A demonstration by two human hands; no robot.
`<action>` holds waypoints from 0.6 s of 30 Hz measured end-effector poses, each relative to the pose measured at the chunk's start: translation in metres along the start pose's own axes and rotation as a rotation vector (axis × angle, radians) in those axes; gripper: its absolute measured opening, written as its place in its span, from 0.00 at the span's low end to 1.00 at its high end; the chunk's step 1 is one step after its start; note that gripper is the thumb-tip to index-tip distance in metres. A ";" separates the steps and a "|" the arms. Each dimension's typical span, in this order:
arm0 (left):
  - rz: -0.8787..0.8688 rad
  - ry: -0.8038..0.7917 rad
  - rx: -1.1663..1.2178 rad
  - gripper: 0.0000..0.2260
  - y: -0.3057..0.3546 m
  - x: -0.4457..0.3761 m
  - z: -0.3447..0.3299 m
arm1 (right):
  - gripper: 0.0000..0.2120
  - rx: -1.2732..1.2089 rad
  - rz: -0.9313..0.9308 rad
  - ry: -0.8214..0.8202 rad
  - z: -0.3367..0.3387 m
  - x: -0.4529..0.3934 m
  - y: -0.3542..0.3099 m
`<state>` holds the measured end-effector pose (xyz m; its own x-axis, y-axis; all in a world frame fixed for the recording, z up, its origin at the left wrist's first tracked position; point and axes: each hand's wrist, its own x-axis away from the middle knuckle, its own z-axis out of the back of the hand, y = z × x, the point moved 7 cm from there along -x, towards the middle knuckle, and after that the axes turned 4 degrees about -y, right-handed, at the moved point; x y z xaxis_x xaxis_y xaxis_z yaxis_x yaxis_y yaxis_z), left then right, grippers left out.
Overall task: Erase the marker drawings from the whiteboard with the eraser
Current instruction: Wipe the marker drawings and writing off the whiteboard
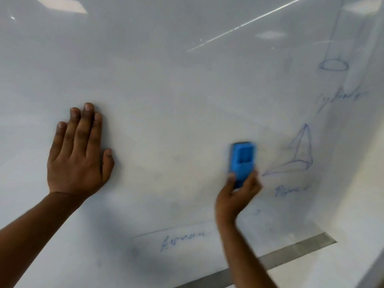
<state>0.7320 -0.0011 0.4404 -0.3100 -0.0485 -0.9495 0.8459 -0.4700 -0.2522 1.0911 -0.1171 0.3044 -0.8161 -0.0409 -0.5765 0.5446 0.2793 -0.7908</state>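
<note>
A glossy whiteboard (176, 90) fills the view. My left hand (79, 154) lies flat on it with straight fingers, left of centre. My right hand (236, 196) grips a blue eraser (242, 161) by its lower end and holds it against the board, blurred by motion. To the right of the eraser is a blue pyramid drawing (299, 154) with a blurred word (291, 191) under it. Higher up at the right is a cylinder drawing (333, 65) with its label (338, 98). Near the bottom is another blue word (182, 240) under a faint line.
A grey metal strip (291, 254) runs along the board's lower edge at the bottom right. A white wall (365, 183) adjoins the board's right side. Ceiling lights reflect in the upper board.
</note>
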 end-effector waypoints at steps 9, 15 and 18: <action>-0.009 -0.113 0.056 0.33 -0.012 0.030 0.000 | 0.28 0.051 0.529 -0.583 -0.017 0.076 -0.027; -0.030 -0.111 -0.033 0.32 -0.022 0.085 0.000 | 0.27 -0.037 0.128 -0.073 -0.006 0.013 -0.023; -0.036 -0.066 -0.068 0.32 -0.021 0.086 -0.002 | 0.26 0.015 0.331 -0.303 -0.034 0.106 -0.028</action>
<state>0.6887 0.0060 0.3632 -0.3664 -0.0918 -0.9259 0.8607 -0.4115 -0.2998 0.9827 -0.0968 0.2721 -0.5055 -0.2311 -0.8313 0.7712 0.3110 -0.5554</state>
